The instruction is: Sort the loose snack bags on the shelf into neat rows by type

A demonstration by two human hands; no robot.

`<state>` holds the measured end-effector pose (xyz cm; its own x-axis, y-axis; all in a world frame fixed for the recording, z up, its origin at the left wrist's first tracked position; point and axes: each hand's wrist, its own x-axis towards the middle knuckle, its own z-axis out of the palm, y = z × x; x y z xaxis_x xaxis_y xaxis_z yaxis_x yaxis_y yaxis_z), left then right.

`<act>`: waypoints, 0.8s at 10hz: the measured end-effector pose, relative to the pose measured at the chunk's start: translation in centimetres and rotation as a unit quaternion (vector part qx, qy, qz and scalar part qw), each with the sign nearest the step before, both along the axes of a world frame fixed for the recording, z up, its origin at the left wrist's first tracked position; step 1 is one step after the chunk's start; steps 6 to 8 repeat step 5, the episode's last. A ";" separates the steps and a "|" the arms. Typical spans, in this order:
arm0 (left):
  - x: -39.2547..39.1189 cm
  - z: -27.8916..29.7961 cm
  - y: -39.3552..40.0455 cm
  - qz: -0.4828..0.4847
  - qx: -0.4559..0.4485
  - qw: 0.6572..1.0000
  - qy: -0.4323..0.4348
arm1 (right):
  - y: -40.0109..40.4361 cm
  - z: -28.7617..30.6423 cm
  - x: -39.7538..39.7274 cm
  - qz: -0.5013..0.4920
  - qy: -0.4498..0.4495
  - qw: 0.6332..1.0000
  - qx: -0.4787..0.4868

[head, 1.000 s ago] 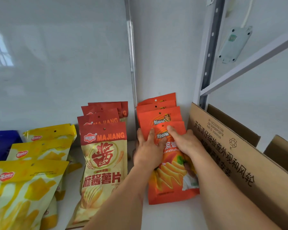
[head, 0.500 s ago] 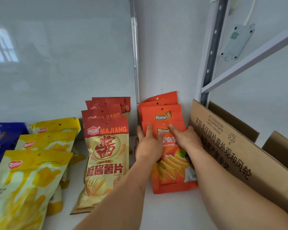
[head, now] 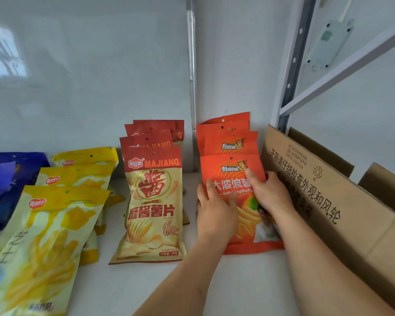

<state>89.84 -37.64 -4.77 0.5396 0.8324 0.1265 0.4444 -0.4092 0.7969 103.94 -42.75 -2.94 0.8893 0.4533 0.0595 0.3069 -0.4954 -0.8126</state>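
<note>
**Two hands on the front orange snack bag of a shelf row**

A person's two bare forearms reach from the near edge onto a white shelf. Both hands rest on the nearest orange snack bag, which lies at the front of a row of matching orange bags running back to the far wall. The left hand lies on the bag's left edge with fingers nearly straight and pointing away, pressing on the face of the bag. The right hand holds the bag's right edge, thumb on the front and fingers curled out of sight behind it.

Just left of this row stands a row of red-and-cream bags marked MAJIANG, overlapping front to back. Farther left is a row of yellow snack bags, and at the far left edge, blue bags. To the right of the orange row, touching the right hand's side, sits an open cardboard box printed with Chinese text. A grey metal shelf upright rises behind the box.
</note>
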 end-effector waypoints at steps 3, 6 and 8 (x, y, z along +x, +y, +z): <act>-0.5 1.9 0.4 -0.021 0.013 0.999 0.023 | 0.0 1.2 -0.6 -0.037 -0.050 0.998 -0.005; -1.5 6.7 2.0 -0.008 0.072 0.997 -0.038 | 0.8 6.5 -3.0 -0.016 -0.217 0.975 0.047; -1.5 6.7 2.0 -0.008 0.072 0.997 -0.038 | 0.8 6.5 -3.0 -0.016 -0.217 0.975 0.047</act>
